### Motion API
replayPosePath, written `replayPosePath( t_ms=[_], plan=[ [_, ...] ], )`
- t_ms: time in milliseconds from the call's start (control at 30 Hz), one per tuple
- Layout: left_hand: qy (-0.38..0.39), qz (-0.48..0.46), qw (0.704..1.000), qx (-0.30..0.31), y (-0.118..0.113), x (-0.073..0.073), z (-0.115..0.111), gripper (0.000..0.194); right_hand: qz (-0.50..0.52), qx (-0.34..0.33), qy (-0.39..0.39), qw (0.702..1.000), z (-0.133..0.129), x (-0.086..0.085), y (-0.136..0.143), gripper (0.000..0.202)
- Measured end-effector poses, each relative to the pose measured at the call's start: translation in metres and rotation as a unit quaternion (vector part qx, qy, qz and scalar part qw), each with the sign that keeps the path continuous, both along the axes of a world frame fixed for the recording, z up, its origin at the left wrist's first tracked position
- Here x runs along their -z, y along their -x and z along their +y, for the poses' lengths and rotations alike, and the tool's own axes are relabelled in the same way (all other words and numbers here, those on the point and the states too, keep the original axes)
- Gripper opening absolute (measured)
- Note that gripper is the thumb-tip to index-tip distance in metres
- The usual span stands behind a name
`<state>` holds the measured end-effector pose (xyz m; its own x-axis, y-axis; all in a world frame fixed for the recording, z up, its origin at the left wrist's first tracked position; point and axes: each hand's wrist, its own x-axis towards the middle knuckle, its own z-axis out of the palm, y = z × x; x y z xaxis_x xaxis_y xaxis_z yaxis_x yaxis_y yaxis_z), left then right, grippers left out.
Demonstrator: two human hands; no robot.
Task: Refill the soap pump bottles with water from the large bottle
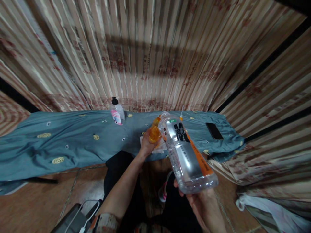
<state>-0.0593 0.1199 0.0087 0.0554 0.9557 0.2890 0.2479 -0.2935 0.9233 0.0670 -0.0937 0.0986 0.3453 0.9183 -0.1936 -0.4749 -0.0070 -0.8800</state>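
My left hand point(146, 145) is wrapped round a small bottle of orange liquid point(155, 135) at the table's front middle. A white tissue or cloth point(160, 149) lies under that bottle. My right hand point(200, 200) grips a large clear plastic drink bottle point(187, 155) near its base. This bottle has a silver and orange label and is tilted, its uncapped-looking neck pointing up and left. In view, the neck overlaps the orange bottle's top; whether they touch I cannot tell. Any liquid inside the large bottle is hidden by the label.
A clear squeeze bottle with a black cap and pink label point(117, 113) stands at the back left of the cloth-covered table point(80, 139). A thin white stick with an orange base point(181, 113) shows behind the drink bottle. A black phone point(214, 130) lies right. Curtains point(145, 58) hang behind.
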Motion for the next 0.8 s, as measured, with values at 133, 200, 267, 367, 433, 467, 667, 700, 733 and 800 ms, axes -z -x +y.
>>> replayPosePath(
  t_ms=[133, 200, 267, 367, 433, 467, 667, 700, 733, 800],
  plan=[
    [-0.002, -0.001, 1.0, 0.001, 0.0001, -0.0005, -0.0004, 0.064, 0.004, 0.001, 0.005, 1.0, -0.0002, 0.0028, -0.0012, 0.065],
    [-0.007, -0.006, 1.0, 0.007, -0.0001, 0.0008, 0.0, 0.063, 0.002, 0.002, 0.007, 1.0, 0.0, 0.0032, -0.0013, 0.064],
    [-0.011, -0.007, 1.0, 0.008, -0.0005, 0.0025, 0.0007, 0.063, -0.001, 0.0, 0.005, 1.0, 0.0004, 0.0027, -0.0011, 0.067],
    [-0.014, 0.0, 1.0, -0.001, -0.0009, 0.0041, 0.0014, 0.064, -0.005, -0.001, 0.002, 1.0, 0.0004, 0.0017, -0.0005, 0.069],
    [-0.015, 0.004, 1.0, -0.003, -0.001, 0.0039, 0.0013, 0.064, -0.008, 0.0, 0.001, 1.0, 0.0, 0.0011, -0.0001, 0.068],
    [-0.016, 0.004, 1.0, -0.003, -0.0009, 0.0034, 0.001, 0.063, -0.01, 0.001, 0.001, 1.0, -0.0001, 0.0008, 0.0001, 0.068],
    [-0.02, -0.007, 1.0, 0.006, -0.0007, 0.0007, -0.0006, 0.06, -0.011, 0.004, 0.0, 1.0, 0.0017, -0.0011, 0.0009, 0.076],
    [-0.018, -0.007, 1.0, 0.007, -0.0006, 0.0011, -0.0005, 0.06, -0.011, 0.003, -0.001, 1.0, 0.002, -0.0011, 0.0009, 0.076],
    [-0.015, -0.007, 1.0, 0.007, -0.0005, 0.0018, -0.0002, 0.06, -0.011, 0.003, -0.001, 1.0, 0.0021, -0.0007, 0.0008, 0.075],
    [-0.015, -0.009, 1.0, 0.004, -0.0002, 0.0038, 0.0006, 0.061, -0.009, 0.005, -0.002, 1.0, 0.0018, 0.0006, 0.0005, 0.076]
  ],
)
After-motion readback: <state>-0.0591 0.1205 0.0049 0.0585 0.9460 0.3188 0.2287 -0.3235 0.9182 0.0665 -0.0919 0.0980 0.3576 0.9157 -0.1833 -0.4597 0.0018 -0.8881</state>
